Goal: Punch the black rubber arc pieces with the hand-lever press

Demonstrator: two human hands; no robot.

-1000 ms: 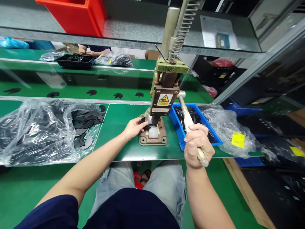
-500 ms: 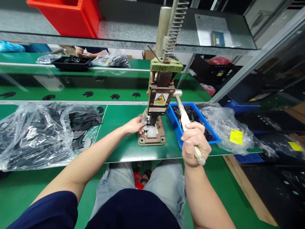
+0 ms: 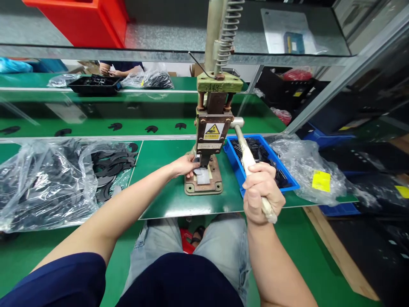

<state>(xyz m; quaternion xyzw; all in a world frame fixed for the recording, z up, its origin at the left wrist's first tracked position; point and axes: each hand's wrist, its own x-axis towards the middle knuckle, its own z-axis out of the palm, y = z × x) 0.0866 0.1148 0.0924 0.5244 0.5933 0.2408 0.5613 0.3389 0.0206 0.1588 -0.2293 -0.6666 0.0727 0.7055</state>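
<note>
A hand press (image 3: 213,128) with a warning label stands on the green bench. Its wrapped lever (image 3: 246,153) slants down to the right, and my right hand (image 3: 262,192) is closed around the lower end. My left hand (image 3: 185,166) pinches a dark curved plastic piece (image 3: 197,172) at the left of the press base (image 3: 211,188). The piece lies under or beside the ram (image 3: 204,160); my fingers hide part of it. A pale plate (image 3: 203,176) lies on the base in front of the ram.
Right of the press sits a blue bin (image 3: 238,172) of black parts, beside a clear plastic bag (image 3: 300,170). At left, a plastic bag (image 3: 47,183) spills curved black pieces (image 3: 113,164). Several pieces lie along the strip behind. A red bin (image 3: 102,25) stands on the shelf; a person's hands (image 3: 110,71) show beyond.
The curved piece in my left hand has shifted and tilted at the ram and now looks darker. My right hand keeps its grip on the lever. The view has moved slightly.
</note>
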